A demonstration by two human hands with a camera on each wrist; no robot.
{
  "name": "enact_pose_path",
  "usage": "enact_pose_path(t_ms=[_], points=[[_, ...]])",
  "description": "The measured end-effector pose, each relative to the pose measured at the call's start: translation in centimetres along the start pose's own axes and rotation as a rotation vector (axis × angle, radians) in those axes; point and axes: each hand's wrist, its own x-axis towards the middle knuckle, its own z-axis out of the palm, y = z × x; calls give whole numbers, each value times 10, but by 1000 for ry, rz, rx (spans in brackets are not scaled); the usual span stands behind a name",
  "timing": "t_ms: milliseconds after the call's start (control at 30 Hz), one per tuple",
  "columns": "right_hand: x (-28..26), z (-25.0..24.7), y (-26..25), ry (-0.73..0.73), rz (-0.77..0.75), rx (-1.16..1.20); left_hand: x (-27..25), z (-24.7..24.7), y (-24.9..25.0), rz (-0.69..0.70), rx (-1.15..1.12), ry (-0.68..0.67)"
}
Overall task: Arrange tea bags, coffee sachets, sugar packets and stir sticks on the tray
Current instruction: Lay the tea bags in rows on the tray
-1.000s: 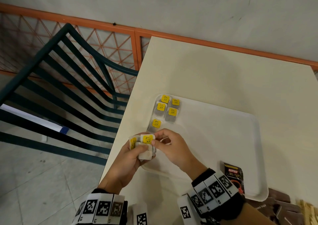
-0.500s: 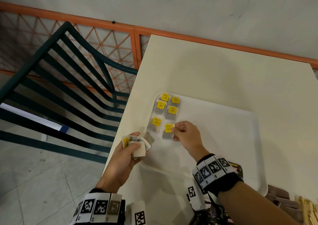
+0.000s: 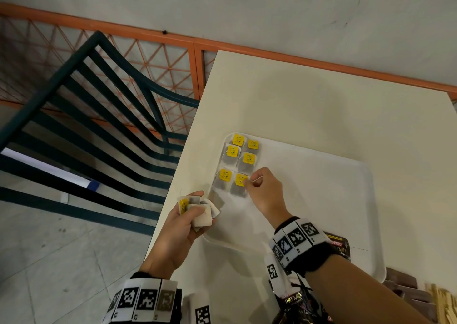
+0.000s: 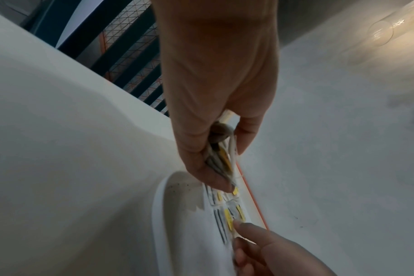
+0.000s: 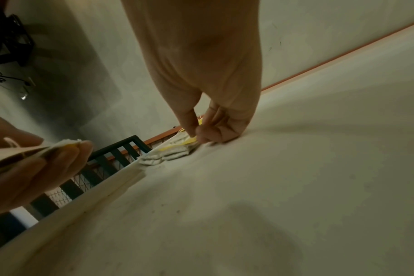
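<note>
A white tray (image 3: 321, 200) lies on the cream table. Several tea bags with yellow tags (image 3: 243, 153) lie in two columns at its far left corner. My right hand (image 3: 248, 181) pinches the tag of the nearest tea bag (image 3: 239, 187), which lies flat on the tray in the right column. The right wrist view shows this hand (image 5: 196, 130) with its fingers curled down on the yellow tag. My left hand (image 3: 197, 207) grips a bunch of tea bags (image 3: 204, 216) over the tray's left rim, and the bunch (image 4: 221, 160) shows again in the left wrist view.
Black coffee sachets (image 3: 338, 245) lie at the tray's near edge under my right wrist. Brown packets (image 3: 405, 289) and wooden stir sticks (image 3: 442, 304) sit at the bottom right. A dark green chair (image 3: 99, 125) and an orange railing (image 3: 197, 76) stand left of the table edge.
My right hand took one tea bag from the left hand's bunch and carried it forward onto the tray, beside the lone bag in the left column. The left hand dropped slightly.
</note>
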Motion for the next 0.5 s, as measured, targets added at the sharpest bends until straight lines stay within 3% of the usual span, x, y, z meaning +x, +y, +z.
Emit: enact_pose_path(t_ms=[200,267,400,500], points=[[-13,-3,-13,-45,-152,-91,1,1,2,12,-37,0],[-26,0,-19,-150,-198,-49,1,3,3,22,-40,-3],[-55,8,-31,-512,-145,71,2,4,3,38,-30,-26],[-62,14,-29,-478,-138,113,0,4,2,46,-16,-64]])
